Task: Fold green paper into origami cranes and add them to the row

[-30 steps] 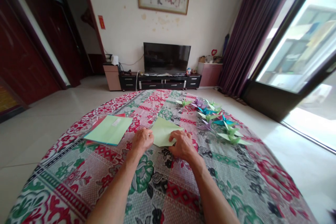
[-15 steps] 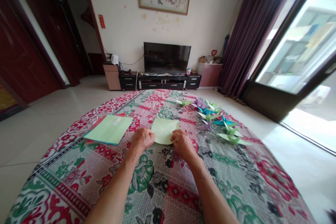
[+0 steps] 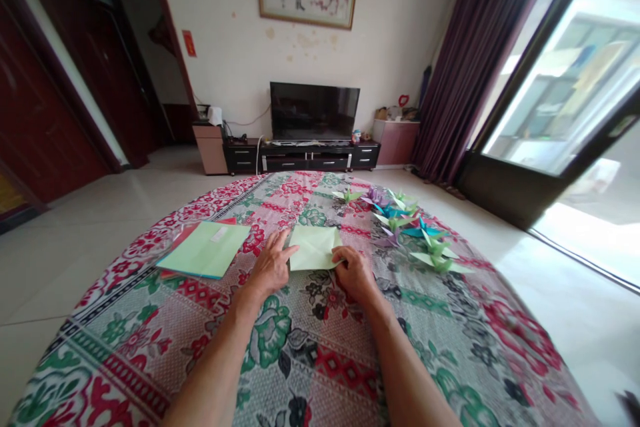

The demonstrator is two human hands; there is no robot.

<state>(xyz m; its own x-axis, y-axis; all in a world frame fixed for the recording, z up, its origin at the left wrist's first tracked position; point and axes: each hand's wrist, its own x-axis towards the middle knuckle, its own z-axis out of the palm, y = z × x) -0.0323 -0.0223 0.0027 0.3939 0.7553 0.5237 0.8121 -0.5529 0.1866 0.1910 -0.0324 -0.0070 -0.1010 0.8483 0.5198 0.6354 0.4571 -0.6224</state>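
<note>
A light green folded paper lies flat on the flowered tablecloth in front of me. My left hand rests at its left edge with the fingers stretched out, fingertips on the paper. My right hand is curled at the paper's near right corner, pinching or pressing that edge. A stack of coloured paper sheets, green on top, lies to the left of my left hand.
Several folded paper cranes in green, purple and blue sit in a row at the right back of the cloth. Beyond are a TV on a low black stand, a dark curtain and a large window at the right.
The green paper now lies flat as a square. My left hand has opened from a curl and spread its fingers on the paper's left edge; my right hand stays at the near right corner.
</note>
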